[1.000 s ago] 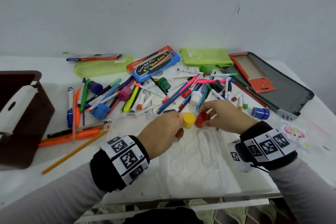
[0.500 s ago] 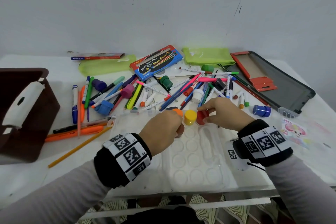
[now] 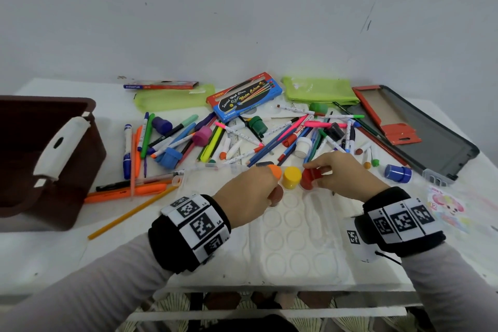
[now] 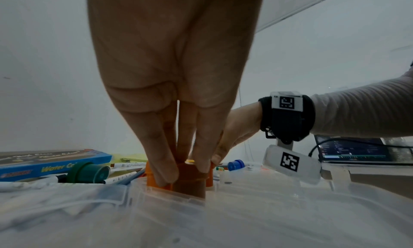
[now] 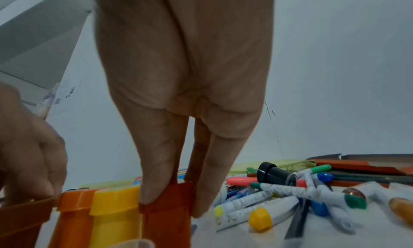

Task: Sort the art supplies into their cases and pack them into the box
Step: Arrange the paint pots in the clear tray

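A clear plastic paint tray [image 3: 296, 237] with round wells lies in front of me. At its far end an orange pot [image 3: 275, 171], a yellow pot [image 3: 291, 176] and a red pot [image 3: 310, 178] stand in a row. My left hand [image 3: 269, 188] grips a brown pot [image 4: 190, 179] from above, just in front of the orange pot [image 4: 152, 174]. My right hand [image 5: 172, 204] pinches the lid of the red pot [image 5: 166, 216], which touches the yellow pot [image 5: 114, 211]. The pots' bases are hidden behind the tray's rim.
A dark brown box [image 3: 48, 159] stands at the left. Behind the tray lie several markers and pens [image 3: 242, 137], more paint pots, a blue watercolour box [image 3: 244, 96] and green pouches [image 3: 320, 90]. A black case [image 3: 420, 132] and a blue pot [image 3: 398, 173] sit at the right.
The orange pot now shows beside the yellow one, and the brown pot shows under my left fingers. Both hands have stayed at the tray's far end.
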